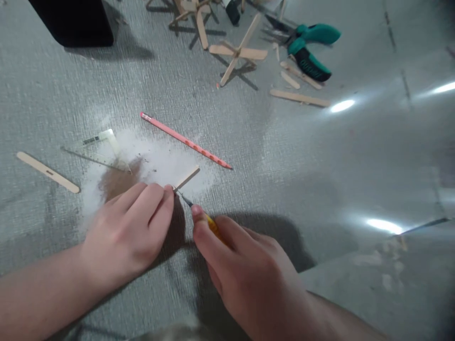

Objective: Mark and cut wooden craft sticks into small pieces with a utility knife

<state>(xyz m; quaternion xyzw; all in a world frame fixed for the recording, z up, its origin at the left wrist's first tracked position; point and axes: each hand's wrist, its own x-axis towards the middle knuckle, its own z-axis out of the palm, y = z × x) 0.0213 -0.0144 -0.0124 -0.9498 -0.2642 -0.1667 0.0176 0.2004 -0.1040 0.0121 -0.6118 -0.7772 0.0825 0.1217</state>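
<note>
Hands, two, both closed. Your left hand (128,232): fingers curled together, fingertips holding the near end of a wooden stick (188,178). Your right hand (249,265): wrapped round a yellow-handled knife (212,225), thumb laid along the grip.

Wooden stick, one, narrow: sits near the middle of your view, just beyond your left fingertips. Long axis slants away from you, free end pointing between one and two o'clock, held end towards seven or eight.

Yellow-handled knife, one: tip points to about ten o'clock, at the held end of the stick. Whether the metal touches the wood, you cannot tell from here.

Round the wooden stick, by the clock:
- Twelve: pink pencil (186,141), lying apart, its point towards four, eraser towards ten.
- Ten: clear set square (106,149), flat on the table (337,166).
- Nine: slotted stick (48,171), well apart, running from ten to four.
- One: crossed sticks (238,52); beyond, green-handled pliers (309,40), handles towards three and four.
- Eleven: black object (74,23), at the upper edge.
</note>
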